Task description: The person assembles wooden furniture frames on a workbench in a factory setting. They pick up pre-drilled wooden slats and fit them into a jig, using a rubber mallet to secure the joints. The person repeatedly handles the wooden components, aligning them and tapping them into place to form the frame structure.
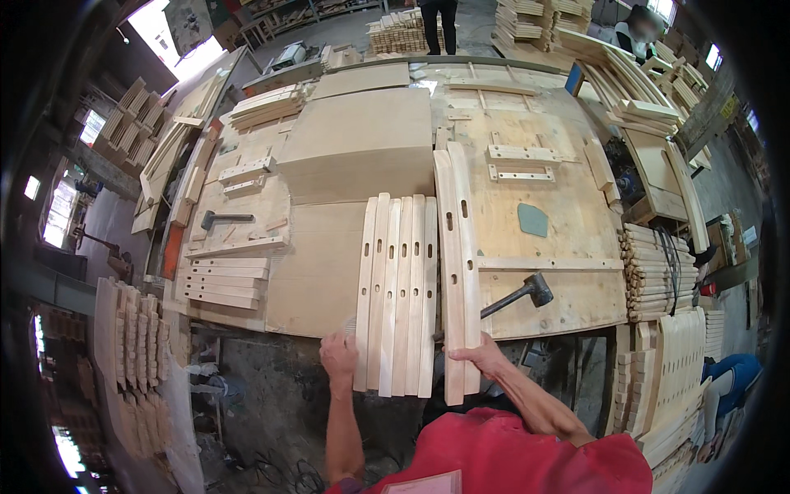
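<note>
Several pale wooden slats with slots (398, 296) lie side by side, their near ends jutting past the table's front edge. My left hand (339, 359) is closed beside the leftmost slat's near end; whether anything is in its fingers is hidden. To the right, two longer slotted wooden rails (457, 272) lie together, pointing away from me. Around their near end my right hand (480, 357) is closed, thumb on the side and the other fingers mostly hidden. A black mallet (527, 293) rests on the table just right of these rails.
The worktable (559, 305) carries a cardboard sheet (309, 272), a hammer (226, 218), stacked short slats (222, 282), a grey-green pad (533, 220) and drilled wooden blocks (522, 155). Bundled wood pieces (650, 272) stand along the right side. People are farther off.
</note>
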Demonstrator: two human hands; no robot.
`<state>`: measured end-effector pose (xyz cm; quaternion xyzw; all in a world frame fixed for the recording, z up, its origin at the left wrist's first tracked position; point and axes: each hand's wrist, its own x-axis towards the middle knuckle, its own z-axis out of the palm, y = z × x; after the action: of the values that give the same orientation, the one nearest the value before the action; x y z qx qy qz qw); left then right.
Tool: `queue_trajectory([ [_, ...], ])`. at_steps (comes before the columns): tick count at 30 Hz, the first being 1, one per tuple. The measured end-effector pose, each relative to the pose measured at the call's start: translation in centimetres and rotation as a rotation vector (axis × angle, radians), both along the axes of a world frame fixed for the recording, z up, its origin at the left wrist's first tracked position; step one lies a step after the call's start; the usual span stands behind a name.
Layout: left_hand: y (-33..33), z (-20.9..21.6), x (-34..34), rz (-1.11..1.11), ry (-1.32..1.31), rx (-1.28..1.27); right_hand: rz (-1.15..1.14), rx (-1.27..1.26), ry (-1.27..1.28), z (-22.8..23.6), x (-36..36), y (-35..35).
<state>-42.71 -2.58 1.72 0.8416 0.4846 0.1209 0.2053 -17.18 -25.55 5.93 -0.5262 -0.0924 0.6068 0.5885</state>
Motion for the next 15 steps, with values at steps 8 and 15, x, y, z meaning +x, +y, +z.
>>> queue_trajectory([
  [8,-8.2,4.2,11.5,-0.109,-0.847,-0.947,0.059,0.042,-0.202,-1.4,-3.9,2.4],
  [15,-6.1,2.7,11.1,-0.154,-0.816,-0.91,-0.159,0.0,-0.257,0.2,-0.2,-1.5],
])
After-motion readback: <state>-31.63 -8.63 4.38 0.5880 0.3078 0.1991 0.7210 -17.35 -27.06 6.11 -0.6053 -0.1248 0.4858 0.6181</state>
